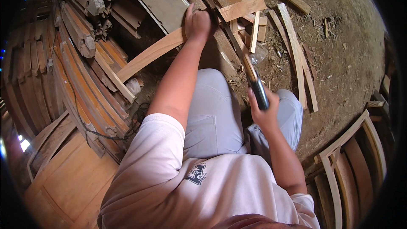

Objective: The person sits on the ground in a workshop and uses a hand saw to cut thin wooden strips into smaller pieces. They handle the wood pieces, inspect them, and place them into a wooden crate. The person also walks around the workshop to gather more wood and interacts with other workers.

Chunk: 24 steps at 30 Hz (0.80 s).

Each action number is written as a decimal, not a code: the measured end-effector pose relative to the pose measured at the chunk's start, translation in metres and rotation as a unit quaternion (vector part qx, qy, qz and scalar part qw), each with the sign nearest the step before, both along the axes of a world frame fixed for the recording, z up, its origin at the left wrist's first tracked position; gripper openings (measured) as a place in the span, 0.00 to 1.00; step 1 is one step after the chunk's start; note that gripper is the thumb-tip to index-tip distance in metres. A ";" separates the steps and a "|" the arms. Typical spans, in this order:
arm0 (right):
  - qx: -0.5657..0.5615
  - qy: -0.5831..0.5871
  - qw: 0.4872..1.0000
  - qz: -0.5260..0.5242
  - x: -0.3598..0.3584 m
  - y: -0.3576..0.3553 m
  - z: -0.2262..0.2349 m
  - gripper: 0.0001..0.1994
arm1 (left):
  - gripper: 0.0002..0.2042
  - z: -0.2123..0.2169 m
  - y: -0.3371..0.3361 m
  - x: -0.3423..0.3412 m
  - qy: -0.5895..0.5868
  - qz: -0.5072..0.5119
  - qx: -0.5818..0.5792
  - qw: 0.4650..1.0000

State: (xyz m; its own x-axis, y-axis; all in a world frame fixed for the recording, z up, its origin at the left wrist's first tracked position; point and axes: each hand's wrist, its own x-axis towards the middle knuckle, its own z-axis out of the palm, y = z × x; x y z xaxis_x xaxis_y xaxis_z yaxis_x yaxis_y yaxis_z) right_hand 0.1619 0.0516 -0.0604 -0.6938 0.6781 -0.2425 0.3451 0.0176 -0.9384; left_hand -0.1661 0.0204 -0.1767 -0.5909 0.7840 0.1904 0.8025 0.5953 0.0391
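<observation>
1. Many curved timbers (80, 89) are stacked on the person's left, with a grey panel (157, 2) ahead of them.
2. One pale plank (154, 52), gently curved, slants across the space before the knees, seemingly over a dark beam (224, 51). It looks light enough for one hand, stiff along its length, dry rather than slippery, though its edges may splinter. The safest hold is probably across its width, well clear of the blade.
3. One long, narrow tool (248, 64) crosses the plank just right of the left hand; teeth are too small to tell. It seems rigid and moderately light, best held by its smooth, dark handle (259, 93).
4. Two thin strips (298, 51) lie on the ground to the right, bowed and likely springier.
5. Left hand (200, 23): fingers curled down over the plank, one digit sticking out forward; the tips are hidden.
6. Right hand (268, 107): fingers wrapped round the handle, one digit lying along its left side.
</observation>
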 end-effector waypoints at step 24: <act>0.026 -0.065 0.998 0.000 0.062 -0.010 0.047 0.08 | 0.14 0.008 0.006 0.010 -0.017 0.004 0.002 1.000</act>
